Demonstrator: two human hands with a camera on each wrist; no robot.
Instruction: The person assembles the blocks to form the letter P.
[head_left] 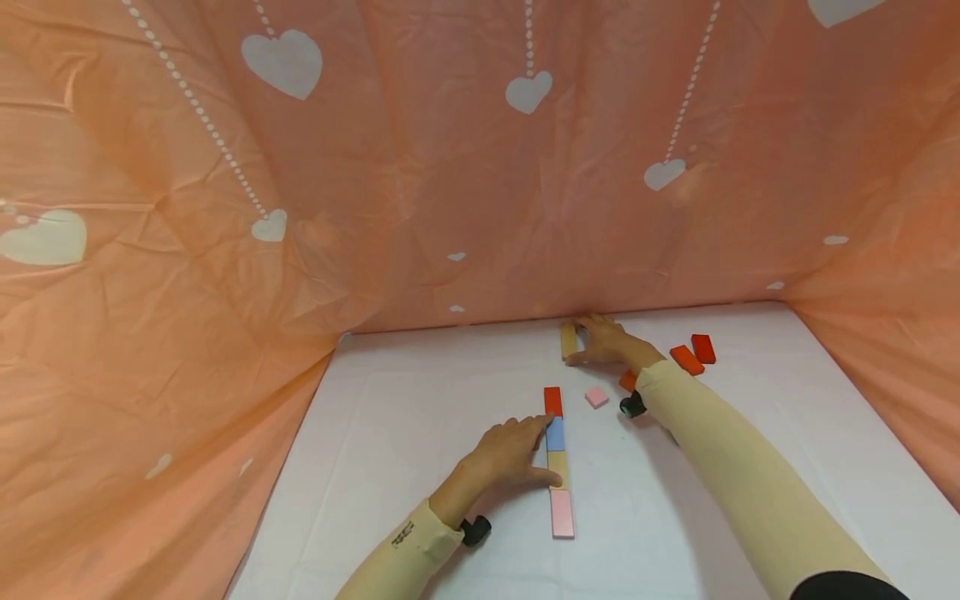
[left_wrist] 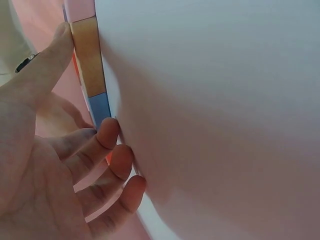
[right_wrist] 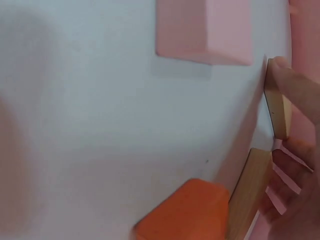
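Observation:
A straight row of flat blocks runs across the white cloth: a red block (head_left: 552,402), a blue block (head_left: 555,433), a wood-coloured block (head_left: 558,468) and a pink block (head_left: 562,512). My left hand (head_left: 508,454) rests along the row's left side, thumb on the wood-coloured block and forefinger near where red meets blue; its fingers are loosely extended. At the far edge my right hand (head_left: 609,343) pinches another wood-coloured block (right_wrist: 278,102) between thumb and fingertips at its ends. A second wooden block (right_wrist: 250,192) lies beside those fingers in the right wrist view.
A small pink block (head_left: 596,397) lies right of the row. An orange block (head_left: 627,381) is partly hidden by the right wrist. Farther right are another orange block (head_left: 686,360) and a red block (head_left: 702,348). An orange curtain (head_left: 555,208) borders the surface at the back and sides.

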